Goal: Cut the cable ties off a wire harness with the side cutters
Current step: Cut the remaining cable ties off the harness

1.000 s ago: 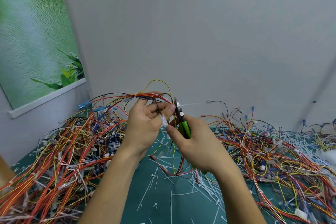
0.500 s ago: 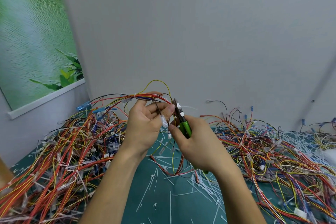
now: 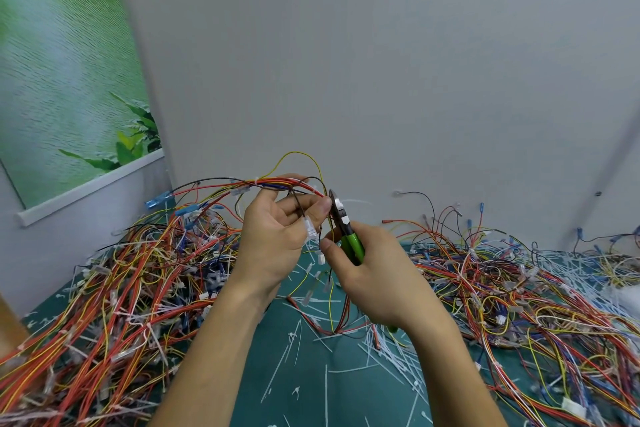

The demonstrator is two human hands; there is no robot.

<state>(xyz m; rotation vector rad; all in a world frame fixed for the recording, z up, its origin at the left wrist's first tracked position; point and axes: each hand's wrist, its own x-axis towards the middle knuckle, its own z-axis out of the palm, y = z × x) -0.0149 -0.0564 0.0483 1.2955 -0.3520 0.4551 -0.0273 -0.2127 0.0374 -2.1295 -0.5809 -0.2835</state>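
Note:
My left hand [image 3: 277, 239] holds a wire harness [image 3: 277, 184] of red, yellow and black wires up above the table, pinching it between thumb and fingers. A white cable tie [image 3: 353, 201] sticks out to the right of the bundle at my fingertips. My right hand [image 3: 374, 274] grips the green-handled side cutters [image 3: 348, 236], whose dark jaws point up and sit against the harness right beside my left fingertips. White connectors [image 3: 310, 227] dangle from the harness between my hands.
Big tangles of harnesses [image 3: 121, 288] lie on the left and more wires [image 3: 519, 288] on the right of the green cutting mat [image 3: 311, 374]. Cut white tie scraps [image 3: 381, 350] litter the mat. A grey wall stands close behind.
Both hands stay almost in place. The cutter jaws have edged slightly closer to the harness at my left fingertips.

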